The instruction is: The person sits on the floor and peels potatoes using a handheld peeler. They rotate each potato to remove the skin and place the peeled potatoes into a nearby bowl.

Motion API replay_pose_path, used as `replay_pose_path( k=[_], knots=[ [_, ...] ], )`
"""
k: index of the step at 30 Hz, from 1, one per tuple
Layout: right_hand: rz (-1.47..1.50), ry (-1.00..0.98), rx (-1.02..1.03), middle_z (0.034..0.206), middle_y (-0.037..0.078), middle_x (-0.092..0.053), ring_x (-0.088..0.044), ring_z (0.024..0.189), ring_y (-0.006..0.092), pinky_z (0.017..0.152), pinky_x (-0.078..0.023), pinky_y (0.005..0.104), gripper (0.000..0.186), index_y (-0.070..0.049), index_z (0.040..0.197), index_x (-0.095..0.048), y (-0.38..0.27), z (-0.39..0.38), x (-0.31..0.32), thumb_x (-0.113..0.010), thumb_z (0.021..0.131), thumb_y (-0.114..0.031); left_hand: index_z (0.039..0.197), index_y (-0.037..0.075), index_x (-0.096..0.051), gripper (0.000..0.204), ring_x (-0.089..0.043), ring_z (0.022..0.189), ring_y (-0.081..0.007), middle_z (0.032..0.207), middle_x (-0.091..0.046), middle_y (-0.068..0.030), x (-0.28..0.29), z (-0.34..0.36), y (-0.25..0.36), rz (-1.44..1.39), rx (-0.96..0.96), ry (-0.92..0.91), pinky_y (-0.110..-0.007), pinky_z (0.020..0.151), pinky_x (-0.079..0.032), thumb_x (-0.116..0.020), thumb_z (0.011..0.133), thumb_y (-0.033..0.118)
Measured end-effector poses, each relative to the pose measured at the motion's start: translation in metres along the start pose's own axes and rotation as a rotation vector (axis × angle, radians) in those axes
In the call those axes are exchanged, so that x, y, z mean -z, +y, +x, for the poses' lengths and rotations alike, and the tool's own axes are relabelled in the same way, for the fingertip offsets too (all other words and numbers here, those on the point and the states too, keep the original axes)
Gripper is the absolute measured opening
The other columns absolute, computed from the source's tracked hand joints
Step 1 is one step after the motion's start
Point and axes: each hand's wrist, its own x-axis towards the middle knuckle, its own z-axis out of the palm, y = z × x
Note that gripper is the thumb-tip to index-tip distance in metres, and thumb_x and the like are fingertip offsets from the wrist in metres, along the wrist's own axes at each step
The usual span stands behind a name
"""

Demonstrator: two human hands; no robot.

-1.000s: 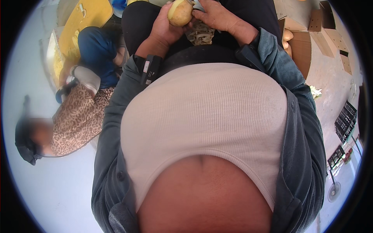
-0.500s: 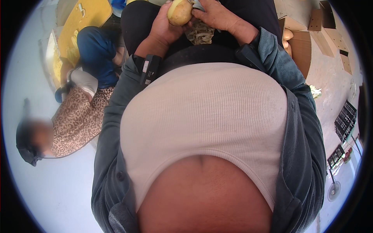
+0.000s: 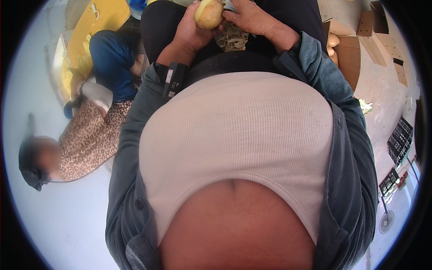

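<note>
Yellow potato at twelve o'clock, firm, probably slippery; left hand cups it; right hand pinches a peeler.

Around the potato there is little room: the left hand wraps it from the left and below, the right hand presses in from the right, and a heap of peelings lies just beneath it on the lap. Left of the potato, a crouching person in a leopard-print top blocks the pale floor. Right of it, an open cardboard box stands in the way, with bare floor beyond.
</note>
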Motion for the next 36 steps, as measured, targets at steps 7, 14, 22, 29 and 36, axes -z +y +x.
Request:
replay_pose_path(
  k=[7,14,22,29,36],
  knots=[
    [-0.032,0.001,0.0,0.095,0.029,-0.061,-0.059,0.094,0.0445,0.077,-0.048,0.0454,0.031,0.004,0.102,-0.051,0.006,0.001,-0.001,-0.059,0.086,-0.021,0.126,0.007,-0.049,0.049,-0.056,0.105,-0.0298,0.119,-0.057,-0.0125,-0.001,0.003,-0.001,0.004,-0.003,0.029,-0.04,0.086,-0.047,-0.036,0.097,0.044],
    [0.007,0.002,-0.001,0.093,0.029,-0.061,-0.059,0.093,0.0447,0.076,-0.048,0.0457,0.03,0.004,0.1,-0.052,0.007,0.002,0.0,-0.06,0.086,-0.021,0.128,0.007,-0.048,0.05,-0.056,0.106,-0.0306,0.121,-0.056,-0.0122,-0.001,0.003,-0.001,0.006,0.009,0.032,-0.04,0.086,-0.046,-0.036,0.097,0.045],
    [-0.009,0.011,0.019,0.094,0.029,-0.061,-0.059,0.094,0.045,0.075,-0.048,0.046,0.029,0.003,0.099,-0.053,0.01,0.002,-0.001,-0.06,0.085,-0.021,0.128,0.008,-0.048,0.05,-0.055,0.107,-0.0296,0.122,-0.056,-0.0116,0.0,0.004,0.0,0.007,0.027,0.001,-0.04,0.087,-0.046,-0.037,0.097,0.045],
    [-0.032,0.012,0.0,0.094,0.029,-0.061,-0.059,0.094,0.0454,0.076,-0.048,0.0461,0.03,0.004,0.099,-0.053,0.012,0.002,-0.001,-0.06,0.085,-0.022,0.129,0.008,-0.048,0.05,-0.055,0.108,-0.0295,0.123,-0.056,-0.0116,-0.005,0.004,-0.002,0.023,0.009,0.052,-0.04,0.088,-0.045,-0.037,0.097,0.045],
    [-0.05,0.008,-0.011,0.095,0.03,-0.061,-0.059,0.095,0.0454,0.076,-0.048,0.0462,0.031,0.004,0.1,-0.052,0.008,0.002,0.001,-0.06,0.085,-0.022,0.128,0.007,-0.048,0.05,-0.055,0.107,-0.0298,0.121,-0.056,-0.0117,-0.002,0.005,-0.001,0.018,0.016,0.022,-0.04,0.086,-0.046,-0.037,0.097,0.045]
  ],
)
